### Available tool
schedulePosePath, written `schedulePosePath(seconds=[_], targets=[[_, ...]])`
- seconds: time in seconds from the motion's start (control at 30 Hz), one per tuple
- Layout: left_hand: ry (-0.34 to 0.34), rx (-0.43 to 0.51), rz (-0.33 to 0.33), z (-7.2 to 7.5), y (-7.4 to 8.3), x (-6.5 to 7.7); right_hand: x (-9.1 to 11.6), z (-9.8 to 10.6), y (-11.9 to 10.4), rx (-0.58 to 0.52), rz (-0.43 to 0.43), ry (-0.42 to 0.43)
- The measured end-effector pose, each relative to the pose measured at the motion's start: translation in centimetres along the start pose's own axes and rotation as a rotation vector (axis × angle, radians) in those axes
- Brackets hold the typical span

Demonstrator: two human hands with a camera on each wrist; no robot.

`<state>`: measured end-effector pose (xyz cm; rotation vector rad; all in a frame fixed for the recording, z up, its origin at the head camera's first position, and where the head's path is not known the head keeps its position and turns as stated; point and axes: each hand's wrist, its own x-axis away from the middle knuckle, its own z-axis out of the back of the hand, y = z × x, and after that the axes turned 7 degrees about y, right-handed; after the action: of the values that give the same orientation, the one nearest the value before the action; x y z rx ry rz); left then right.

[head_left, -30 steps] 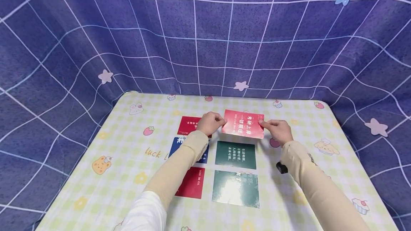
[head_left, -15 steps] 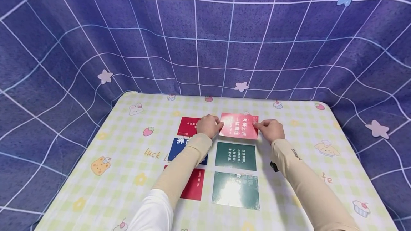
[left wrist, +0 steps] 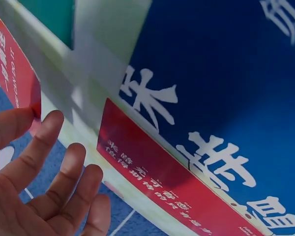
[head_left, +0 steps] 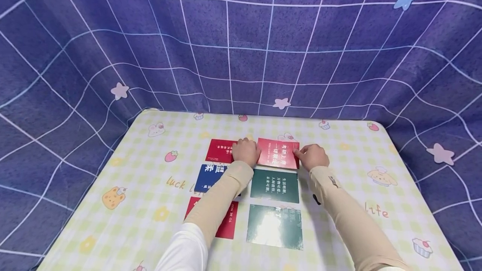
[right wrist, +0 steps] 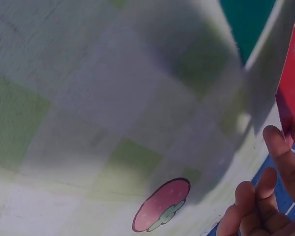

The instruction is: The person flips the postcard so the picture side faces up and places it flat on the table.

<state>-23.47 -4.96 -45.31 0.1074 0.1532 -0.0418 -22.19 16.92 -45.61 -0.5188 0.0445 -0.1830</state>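
Observation:
A red card point(head_left: 276, 154) with white lettering is held by its two side edges just beyond the upper green card. My left hand point(head_left: 246, 152) pinches its left edge between thumb and index finger, the other fingers spread in the left wrist view. On the opposite edge, my right hand point(head_left: 313, 157) pinches the card the same way. Below it lie a dark green card point(head_left: 275, 186) and a glossy green card point(head_left: 274, 227). In the left column are a red card point(head_left: 218, 150), a blue card point(head_left: 207, 177) and another red card point(head_left: 227, 221), partly covered by my left hand and arm.
A pale green checked cloth point(head_left: 143, 221) with printed cartoons covers the table. Behind and at both sides hangs a purple-blue curtain point(head_left: 211, 66) with grid lines and stars. A small black object point(head_left: 316, 199) shows beside my right sleeve.
Both hands have brought the held red card leftward and nearer to me, lower toward the upper green card. The cards on the table keep their arrangement.

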Motion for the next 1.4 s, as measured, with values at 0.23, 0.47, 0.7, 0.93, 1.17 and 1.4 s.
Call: schedulePosePath(seconds=[0.23, 0.47, 0.7, 0.93, 1.17, 1.4], targets=[[-0.038, -0.118, -0.051, -0.9, 0.3, 0.0, 0.0, -1.0, -0.3, 0.121, 0.050, 0.050], [-0.013, -0.188, -0.087, -1.1, 0.9, 0.3, 0.3, -1.7, -1.0, 0.244, 0.070, 0.105], [0.024, -0.216, -0.125, -1.3, 1.5, 0.8, 0.5, -1.9, -1.3, 0.311, 0.091, 0.135], [0.073, -0.213, -0.120, -1.6, 1.4, 0.9, 0.7, -1.6, -1.0, 0.269, 0.103, 0.123], [0.097, -0.146, -0.111, -1.1, 1.0, 1.0, 1.1, -0.4, -0.1, 0.190, 0.105, 0.138], [0.098, -0.076, -0.077, 0.2, 0.0, 1.4, 2.0, 1.3, 0.4, 0.096, 0.147, 0.213]])
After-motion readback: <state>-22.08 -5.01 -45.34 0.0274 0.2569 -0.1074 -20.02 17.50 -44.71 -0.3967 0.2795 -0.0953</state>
